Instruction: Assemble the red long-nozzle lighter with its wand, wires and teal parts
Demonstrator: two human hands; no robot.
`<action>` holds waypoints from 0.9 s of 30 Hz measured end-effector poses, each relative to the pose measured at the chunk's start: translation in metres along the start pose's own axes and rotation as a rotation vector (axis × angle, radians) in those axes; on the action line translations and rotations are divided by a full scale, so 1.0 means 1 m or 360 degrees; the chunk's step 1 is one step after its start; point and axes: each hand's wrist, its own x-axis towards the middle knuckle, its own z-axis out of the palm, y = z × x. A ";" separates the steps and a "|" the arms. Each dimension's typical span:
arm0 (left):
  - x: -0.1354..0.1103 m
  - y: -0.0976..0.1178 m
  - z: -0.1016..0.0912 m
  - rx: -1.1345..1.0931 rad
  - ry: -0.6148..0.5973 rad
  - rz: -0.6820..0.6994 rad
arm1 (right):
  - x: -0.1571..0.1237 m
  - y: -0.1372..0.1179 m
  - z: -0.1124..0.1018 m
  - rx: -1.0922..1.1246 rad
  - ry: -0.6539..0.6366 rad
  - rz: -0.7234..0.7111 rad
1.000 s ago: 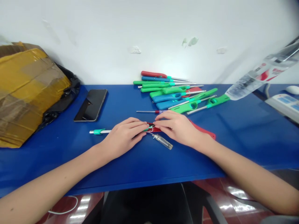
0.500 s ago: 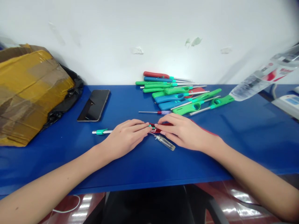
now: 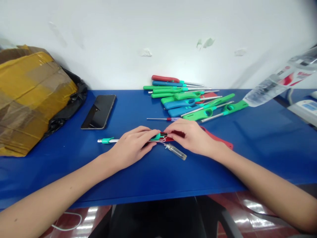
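An opened gas lighter lies flat on the table, its silver tube [image 3: 114, 140] with a green tip piece [image 3: 107, 140] pointing left. My left hand [image 3: 132, 147] holds it down, thumb and fingers around its green inner part [image 3: 156, 137]. My right hand [image 3: 192, 134] pinches a small black part [image 3: 163, 134] over the red handle shell [image 3: 169, 139], beside a bent white wire. Just below rests a clear fuel tank [image 3: 177, 152], connected by a thin tube. More red shell [image 3: 220, 140] shows behind my right wrist; whether it is one piece is hidden.
Several green, blue and red lighters [image 3: 190, 104] lie heaped by the wall, with a screwdriver [image 3: 163, 119] in front. A phone [image 3: 99, 111] and a taped box [image 3: 37, 99] are at left. A water bottle [image 3: 277, 81] stands at right.
My right fingers have drawn together into a pinch at the black part. My left fingers have pulled back slightly, uncovering more of the green inner part.
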 end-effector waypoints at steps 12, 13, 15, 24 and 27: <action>-0.001 -0.003 0.000 -0.0102 0.0078 0.0032 | 0.000 0.006 0.007 0.0098 0.0117 -0.0048; -0.001 -0.003 0.000 -0.0094 0.0088 0.0059 | 0.000 0.007 0.007 0.0099 0.0130 -0.0034; -0.001 -0.003 0.000 -0.0084 0.0085 0.0093 | -0.001 0.006 0.007 0.0098 0.0146 0.0006; -0.001 -0.001 0.000 -0.0028 0.0028 0.0088 | 0.000 0.007 0.008 0.0112 0.0101 -0.0033; 0.000 0.000 -0.001 0.0013 0.0052 0.0122 | 0.002 0.006 0.004 0.0123 0.0110 -0.0112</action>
